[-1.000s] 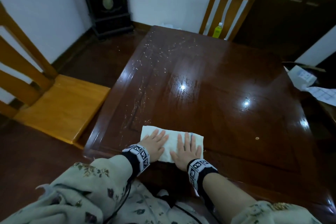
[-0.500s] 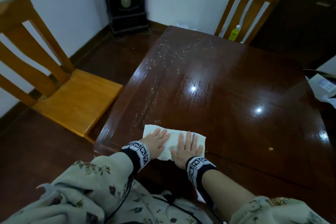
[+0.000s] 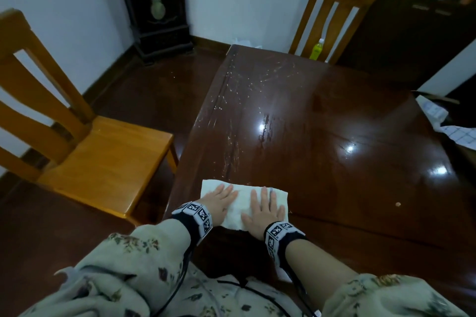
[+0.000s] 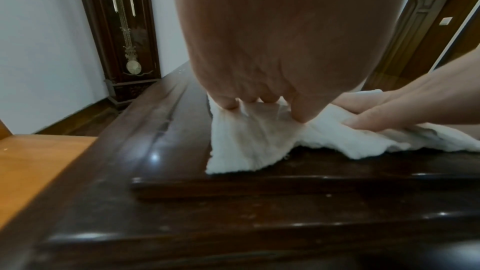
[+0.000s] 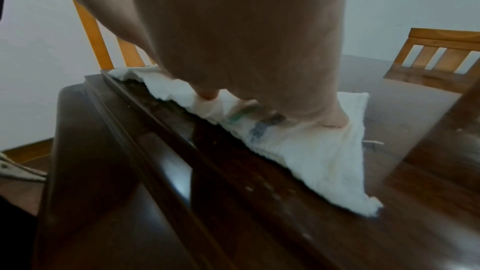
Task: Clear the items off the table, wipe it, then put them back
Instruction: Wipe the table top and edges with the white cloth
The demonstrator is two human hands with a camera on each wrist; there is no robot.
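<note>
A white cloth [image 3: 242, 204] lies flat on the dark brown table [image 3: 334, 162], close to its near left corner. My left hand [image 3: 222, 195] and right hand [image 3: 262, 201] rest side by side on it, palms down and fingers straight. In the left wrist view the left hand's fingertips [image 4: 228, 104] press into the cloth [image 4: 249, 141], with the right hand [image 4: 389, 110] beside them. In the right wrist view the cloth [image 5: 311, 151] is bunched along the table's inner ridge under my right hand [image 5: 272, 108].
Pale streaks [image 3: 231, 123] run along the table's left side, and a small brown speck [image 3: 398, 204] lies at the right. A wooden chair [image 3: 103, 162] stands left, another [image 3: 334, 13] at the far end with a green bottle [image 3: 317, 50]. Papers [image 3: 438, 123] lie right; a tall clock [image 3: 157, 8] stands in the corner.
Both hands have slid the cloth a little left, nearer the table's left edge. The head view has shifted, so the left chair shows more.
</note>
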